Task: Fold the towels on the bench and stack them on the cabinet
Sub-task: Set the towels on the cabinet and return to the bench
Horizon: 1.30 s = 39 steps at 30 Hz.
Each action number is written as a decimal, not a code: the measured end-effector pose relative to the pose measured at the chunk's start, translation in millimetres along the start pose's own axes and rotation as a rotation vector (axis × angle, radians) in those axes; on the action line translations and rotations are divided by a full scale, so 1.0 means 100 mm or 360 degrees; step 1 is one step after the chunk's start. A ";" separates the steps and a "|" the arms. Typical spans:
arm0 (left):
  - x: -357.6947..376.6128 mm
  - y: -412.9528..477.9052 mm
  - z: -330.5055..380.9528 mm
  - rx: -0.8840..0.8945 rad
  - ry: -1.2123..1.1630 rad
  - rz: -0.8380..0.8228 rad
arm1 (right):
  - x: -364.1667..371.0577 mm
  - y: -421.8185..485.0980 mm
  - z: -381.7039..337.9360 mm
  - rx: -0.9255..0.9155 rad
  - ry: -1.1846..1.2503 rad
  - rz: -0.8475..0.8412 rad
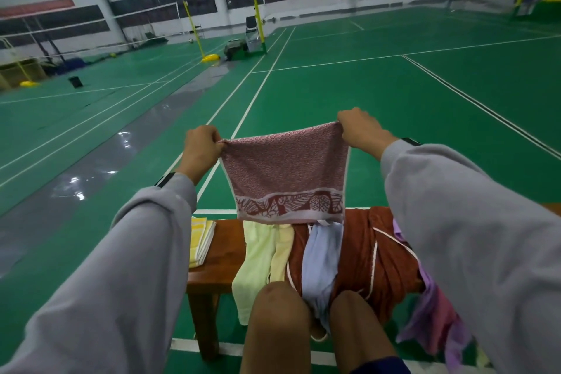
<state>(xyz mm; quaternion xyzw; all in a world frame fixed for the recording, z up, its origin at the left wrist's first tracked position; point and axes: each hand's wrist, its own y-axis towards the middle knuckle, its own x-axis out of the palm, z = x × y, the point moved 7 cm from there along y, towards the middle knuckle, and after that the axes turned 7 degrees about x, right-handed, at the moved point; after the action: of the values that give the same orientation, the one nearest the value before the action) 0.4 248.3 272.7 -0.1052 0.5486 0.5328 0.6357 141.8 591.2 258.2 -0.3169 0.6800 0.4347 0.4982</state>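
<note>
Towel point(288, 173) being held up for folding above the surface point(226, 240).
The left hand point(202, 150) and right hand point(362, 130) are each pinching a top corner of the towel, fingers point(214, 143) curled tight on the cloth. The towel is hanging flat in the air over the surface and the unfolded pile point(376, 252), leaf border lowermost, long axis running hand to hand and rising slightly rightward. Judged step: folding is just beginning; next, the hands are needing to bring corner to corner evenly. The cabinet is not showing.
</note>
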 end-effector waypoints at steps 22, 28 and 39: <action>0.07 0.02 0.06 -0.0025 0.0102 -0.0034 | 0.06 0.04 0.09 -0.0067 0.0005 -0.0070; 0.42 0.15 -0.15 -0.0390 -0.0091 -0.0627 | 0.17 0.23 0.09 -0.0043 0.0083 -0.0199; -0.03 0.14 0.00 -0.0136 -0.0436 0.0489 | -0.17 0.32 0.07 0.0129 0.0504 0.0277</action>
<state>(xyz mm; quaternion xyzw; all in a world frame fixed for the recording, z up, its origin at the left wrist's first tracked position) -9.9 251.9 281.5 0.0263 0.4436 0.6555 0.6106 121.5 610.8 282.1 -0.3011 0.7917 0.3931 0.3577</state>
